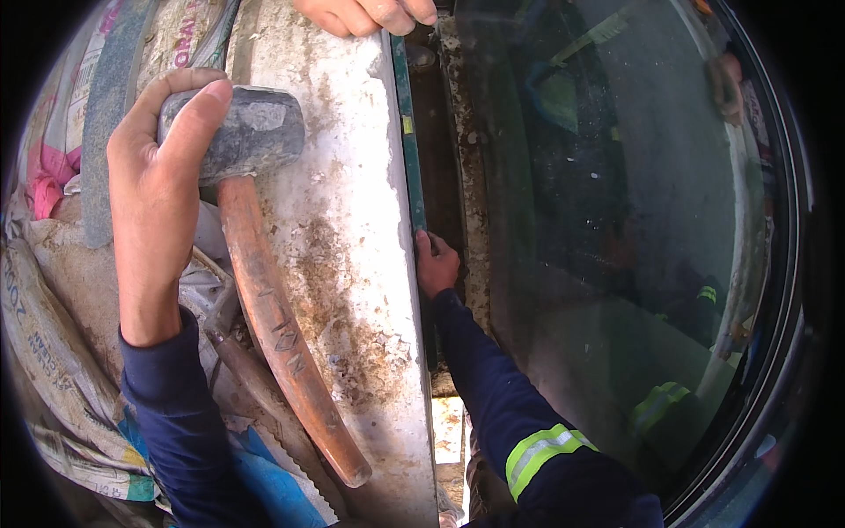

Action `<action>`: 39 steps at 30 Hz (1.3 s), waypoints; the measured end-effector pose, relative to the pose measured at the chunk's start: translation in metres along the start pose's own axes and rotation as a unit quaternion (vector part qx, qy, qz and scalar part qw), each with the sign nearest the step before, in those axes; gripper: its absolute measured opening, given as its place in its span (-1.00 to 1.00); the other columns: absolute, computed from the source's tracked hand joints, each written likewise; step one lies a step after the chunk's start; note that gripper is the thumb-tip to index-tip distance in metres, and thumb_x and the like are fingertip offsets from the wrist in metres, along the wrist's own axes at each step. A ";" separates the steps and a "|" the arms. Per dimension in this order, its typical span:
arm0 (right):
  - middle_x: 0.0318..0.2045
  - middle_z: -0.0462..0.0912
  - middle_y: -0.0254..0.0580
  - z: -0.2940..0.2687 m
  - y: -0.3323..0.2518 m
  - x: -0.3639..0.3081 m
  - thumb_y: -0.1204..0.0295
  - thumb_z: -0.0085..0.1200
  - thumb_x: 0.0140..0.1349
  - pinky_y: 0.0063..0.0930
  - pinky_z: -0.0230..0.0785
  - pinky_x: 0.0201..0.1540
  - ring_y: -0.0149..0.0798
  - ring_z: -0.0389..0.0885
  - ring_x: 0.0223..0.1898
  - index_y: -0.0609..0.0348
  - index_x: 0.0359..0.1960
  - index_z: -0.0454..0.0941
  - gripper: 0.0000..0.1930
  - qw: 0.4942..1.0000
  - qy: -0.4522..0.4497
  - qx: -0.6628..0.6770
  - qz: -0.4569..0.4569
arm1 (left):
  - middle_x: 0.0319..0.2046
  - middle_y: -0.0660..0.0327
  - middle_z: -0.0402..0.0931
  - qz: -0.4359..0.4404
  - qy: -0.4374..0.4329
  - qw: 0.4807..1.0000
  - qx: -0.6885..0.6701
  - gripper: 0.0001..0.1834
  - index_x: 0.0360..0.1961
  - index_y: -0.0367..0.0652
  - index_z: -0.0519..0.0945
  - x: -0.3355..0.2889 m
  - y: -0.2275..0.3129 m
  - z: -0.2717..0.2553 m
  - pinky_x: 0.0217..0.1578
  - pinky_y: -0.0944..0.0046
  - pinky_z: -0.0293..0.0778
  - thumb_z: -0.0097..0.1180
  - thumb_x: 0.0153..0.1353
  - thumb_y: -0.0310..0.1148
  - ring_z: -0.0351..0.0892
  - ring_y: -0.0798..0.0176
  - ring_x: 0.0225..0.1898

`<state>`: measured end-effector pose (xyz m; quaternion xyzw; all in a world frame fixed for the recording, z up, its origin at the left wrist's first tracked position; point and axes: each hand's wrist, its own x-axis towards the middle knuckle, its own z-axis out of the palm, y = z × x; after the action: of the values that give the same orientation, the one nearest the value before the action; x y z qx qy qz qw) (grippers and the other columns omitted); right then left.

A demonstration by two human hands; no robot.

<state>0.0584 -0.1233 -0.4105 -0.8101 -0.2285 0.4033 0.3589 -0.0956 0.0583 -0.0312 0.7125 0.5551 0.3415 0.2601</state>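
Note:
My left hand is closed around the dark grey head of a club hammer. Its worn wooden handle points down toward me over a white-stained slab. Along the slab's right edge runs a long green spirit level with a yellow vial. My right hand grips the level's nearer part, thumb and fingers pressed together against it. At the top, another person's hand rests by the level's far end.
Dusty printed sacks lie piled at the left, with a second wooden handle among metal tools. A large dark glass pane with a black frame fills the right side. A narrow gap runs between slab and glass.

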 end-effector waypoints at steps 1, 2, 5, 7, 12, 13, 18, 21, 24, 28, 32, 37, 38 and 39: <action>-0.43 0.71 0.06 0.000 -0.002 -0.001 -0.15 0.16 0.25 -0.11 0.51 -0.12 0.09 0.73 -0.26 0.18 0.00 0.70 -0.39 1.000 -0.001 0.000 -0.002 | -0.30 0.22 0.63 0.001 0.002 1.000 0.000 -0.61 -0.11 -0.32 0.67 0.000 0.000 0.000 -0.08 0.40 0.41 0.21 0.29 -0.16 0.54 0.37 -0.22; -0.42 0.72 0.07 0.000 -0.002 -0.001 -0.15 0.16 0.25 -0.11 0.51 -0.11 0.09 0.73 -0.25 0.18 0.00 0.70 -0.39 1.000 -0.001 0.002 -0.003 | -0.31 0.22 0.63 -0.003 0.001 1.000 0.001 -0.61 -0.11 -0.32 0.67 -0.001 0.001 0.000 -0.08 0.40 0.40 0.21 0.29 -0.15 0.53 0.37 -0.22; -0.39 0.72 0.10 0.000 0.001 0.001 -0.16 0.16 0.25 -0.12 0.51 -0.08 0.10 0.73 -0.22 0.18 0.01 0.70 -0.38 1.000 0.005 -0.001 -0.005 | -0.32 0.22 0.63 -0.010 -0.003 1.000 -0.002 -0.61 -0.13 -0.32 0.66 -0.001 0.003 0.000 -0.09 0.41 0.40 0.22 0.29 -0.15 0.53 0.38 -0.23; -0.36 0.73 0.12 0.002 0.002 0.001 -0.16 0.16 0.24 -0.12 0.51 -0.05 0.12 0.73 -0.20 0.19 0.01 0.70 -0.37 1.000 0.010 -0.013 -0.004 | -0.33 0.23 0.63 -0.009 -0.005 1.000 -0.005 -0.61 -0.14 -0.32 0.66 -0.001 0.004 0.000 -0.10 0.42 0.40 0.22 0.28 -0.14 0.53 0.38 -0.24; -0.31 0.73 0.15 0.000 -0.003 -0.001 -0.17 0.16 0.24 -0.11 0.50 -0.02 0.14 0.72 -0.16 0.21 0.03 0.69 -0.35 1.000 -0.003 -0.006 0.020 | -0.34 0.25 0.61 -0.010 -0.001 1.000 -0.002 -0.61 -0.14 -0.33 0.65 -0.001 0.006 0.000 -0.14 0.42 0.39 0.21 0.28 -0.15 0.50 0.41 -0.26; -0.31 0.73 0.15 0.000 -0.002 -0.001 -0.17 0.15 0.24 -0.11 0.50 -0.02 0.14 0.72 -0.16 0.21 0.04 0.68 -0.35 1.000 -0.003 -0.007 0.023 | -0.35 0.26 0.60 -0.012 -0.003 1.000 -0.003 -0.62 -0.15 -0.33 0.65 -0.001 0.006 0.000 -0.15 0.42 0.39 0.21 0.28 -0.16 0.49 0.42 -0.27; -0.35 0.73 0.15 -0.001 -0.001 0.000 -0.15 0.16 0.25 -0.11 0.51 -0.05 0.13 0.73 -0.19 0.20 0.05 0.68 -0.36 1.000 0.007 -0.018 0.006 | -0.36 0.29 0.57 -0.009 -0.010 1.000 0.003 -0.64 -0.15 -0.33 0.64 -0.001 0.010 0.002 -0.19 0.43 0.38 0.21 0.27 -0.19 0.46 0.44 -0.30; -0.22 0.74 0.21 -0.003 -0.012 -0.004 -0.03 0.16 0.31 -0.22 0.50 0.01 0.03 0.75 -0.14 0.32 0.04 0.66 -0.41 1.000 -0.003 -0.020 0.015 | -0.36 0.29 0.57 -0.013 -0.012 1.000 0.008 -0.66 -0.15 -0.33 0.63 -0.001 0.011 0.001 -0.20 0.44 0.38 0.21 0.27 -0.21 0.46 0.45 -0.30; -0.16 0.74 0.23 -0.004 -0.022 -0.008 0.03 0.16 0.34 -0.27 0.50 0.03 -0.02 0.75 -0.11 0.38 0.05 0.64 -0.43 0.999 -0.014 -0.021 0.021 | -0.36 0.30 0.57 -0.024 -0.013 1.000 0.011 -0.68 -0.15 -0.33 0.62 -0.001 0.014 -0.003 -0.20 0.45 0.38 0.21 0.28 -0.24 0.46 0.45 -0.30; -0.36 0.72 0.17 -0.001 -0.004 -0.002 -0.10 0.19 0.26 -0.13 0.51 -0.07 0.10 0.73 -0.22 0.23 0.04 0.68 -0.39 1.000 0.020 -0.007 -0.002 | -0.36 0.30 0.56 -0.032 -0.013 0.999 -0.022 -0.70 -0.15 -0.33 0.61 -0.002 0.016 0.003 -0.19 0.43 0.40 0.22 0.29 -0.27 0.47 0.46 -0.29; -0.31 0.72 0.22 0.000 -0.003 -0.004 -0.09 0.17 0.28 -0.11 0.51 -0.06 0.14 0.73 -0.21 0.24 0.05 0.67 -0.40 1.000 0.010 -0.014 0.005 | -0.35 0.29 0.57 -0.020 -0.013 0.999 -0.021 -0.72 -0.16 -0.33 0.61 -0.001 0.014 0.002 -0.20 0.42 0.42 0.23 0.29 -0.30 0.48 0.46 -0.29; -0.19 0.70 0.30 -0.005 -0.019 -0.011 -0.05 0.00 0.40 0.04 0.50 0.00 0.29 0.68 -0.09 0.19 0.14 0.60 -0.44 0.994 0.012 -0.082 -0.075 | -0.39 0.26 0.56 0.021 -0.009 1.000 -0.010 -0.73 -0.17 -0.35 0.61 0.005 0.007 -0.002 -0.25 0.43 0.41 0.24 0.26 -0.32 0.47 0.46 -0.34; -0.17 0.70 0.29 -0.009 -0.026 -0.011 -0.02 -0.02 0.42 0.04 0.50 0.01 0.30 0.67 -0.08 0.19 0.13 0.60 -0.46 0.993 -0.015 -0.091 -0.074 | -0.41 0.25 0.55 0.040 0.001 0.999 -0.003 -0.72 -0.17 -0.35 0.61 0.004 0.005 -0.004 -0.27 0.42 0.40 0.24 0.25 -0.32 0.46 0.46 -0.35; -0.17 0.71 0.27 -0.018 -0.017 -0.005 0.01 0.00 0.42 0.01 0.50 0.01 0.27 0.68 -0.08 0.20 0.14 0.60 -0.48 0.995 -0.010 -0.060 -0.084 | -0.44 0.26 0.54 0.013 -0.006 1.000 -0.014 -0.71 -0.18 -0.36 0.61 0.004 0.009 0.000 -0.32 0.40 0.38 0.25 0.24 -0.31 0.44 0.46 -0.39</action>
<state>0.0688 -0.1228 -0.3877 -0.8041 -0.3230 0.3655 0.3399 -0.0892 0.0596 -0.0239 0.7179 0.5396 0.3479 0.2690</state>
